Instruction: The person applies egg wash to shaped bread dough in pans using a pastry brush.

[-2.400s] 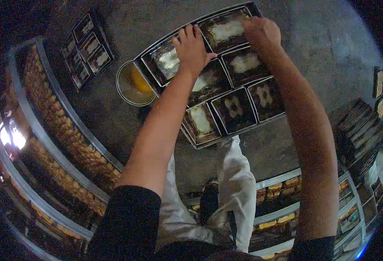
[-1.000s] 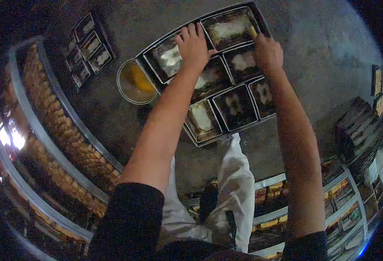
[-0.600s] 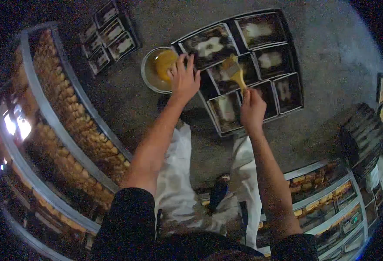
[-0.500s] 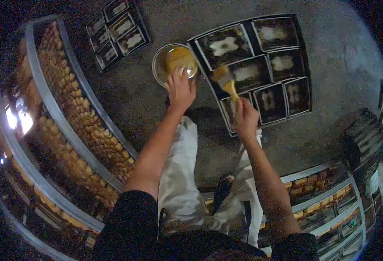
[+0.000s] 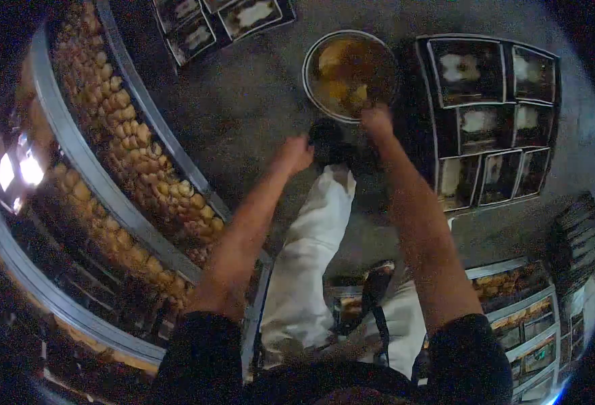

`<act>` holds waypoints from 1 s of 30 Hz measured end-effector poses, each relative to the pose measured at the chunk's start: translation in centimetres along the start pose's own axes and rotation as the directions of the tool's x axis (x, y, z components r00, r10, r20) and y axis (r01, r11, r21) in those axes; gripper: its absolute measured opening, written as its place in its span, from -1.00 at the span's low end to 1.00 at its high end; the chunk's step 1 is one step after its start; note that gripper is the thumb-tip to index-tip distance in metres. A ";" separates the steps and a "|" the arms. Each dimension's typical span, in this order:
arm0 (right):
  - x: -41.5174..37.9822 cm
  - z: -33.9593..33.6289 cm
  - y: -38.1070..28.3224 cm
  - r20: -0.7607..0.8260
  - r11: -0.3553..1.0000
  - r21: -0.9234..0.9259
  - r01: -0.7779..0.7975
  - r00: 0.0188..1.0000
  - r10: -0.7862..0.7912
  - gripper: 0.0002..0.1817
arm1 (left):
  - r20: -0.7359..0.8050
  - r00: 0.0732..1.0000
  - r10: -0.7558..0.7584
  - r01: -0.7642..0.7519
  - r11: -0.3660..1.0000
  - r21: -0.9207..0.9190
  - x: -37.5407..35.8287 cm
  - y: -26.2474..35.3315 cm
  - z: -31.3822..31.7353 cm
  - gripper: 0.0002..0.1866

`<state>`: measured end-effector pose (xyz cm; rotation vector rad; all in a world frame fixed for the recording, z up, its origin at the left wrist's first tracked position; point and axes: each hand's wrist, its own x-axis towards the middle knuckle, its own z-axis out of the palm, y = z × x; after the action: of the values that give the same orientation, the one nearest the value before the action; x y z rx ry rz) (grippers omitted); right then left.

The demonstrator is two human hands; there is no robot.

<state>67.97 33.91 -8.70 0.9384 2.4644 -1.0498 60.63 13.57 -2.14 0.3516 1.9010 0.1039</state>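
A round metal-rimmed pan [image 5: 314, 96] with yellowish-brown contents stands on the dark floor at upper centre. My right hand [image 5: 377, 121] is closed at the pan's near right rim, wrapped round the handle of a flat brush. The brush's yellowish end [image 5: 358, 94] is over or in the pan; its bristles are hard to make out. My left hand [image 5: 297, 154] is apart from the pan, beside a dark shoe [image 5: 328, 138]. Its fingers are blurred and partly hidden, and I see nothing in them.
Several dark rectangular tins [image 5: 469, 71] are grouped on the floor to the right. More tins [image 5: 250, 17] lie at upper left. A long metal rack [image 5: 85, 148] on the left holds rows of golden-brown baked goods [image 5: 132, 128]. Another loaded rack [image 5: 513, 314] stands at lower right.
My right hand has carried the brush from the tins to the pan. My left hand has drawn back from the pan. The whole view has shifted, with the tins and pan further right.
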 end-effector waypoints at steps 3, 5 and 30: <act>2.4 6.4 8.1 -0.003 0.937 -0.320 0.143 0.988 -0.152 -0.67 | -0.179 0.983 0.032 -0.021 0.998 0.066 1.6 -1.2 -1.2 -0.59; 2.5 6.6 8.8 0.038 0.964 -0.241 -0.109 0.992 0.121 -0.63 | -0.214 0.977 0.023 -0.025 1.000 -0.006 3.1 -1.5 -2.1 -0.61; -9.6 -24.9 6.6 0.891 0.642 0.374 -0.669 0.452 -0.047 -0.63 | -0.480 0.869 0.122 -0.235 0.955 -0.183 1.0 15.5 5.8 -0.65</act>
<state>78.97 51.11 9.68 0.7414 0.9348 -1.7693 68.67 28.06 -1.37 0.3628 2.2953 0.5827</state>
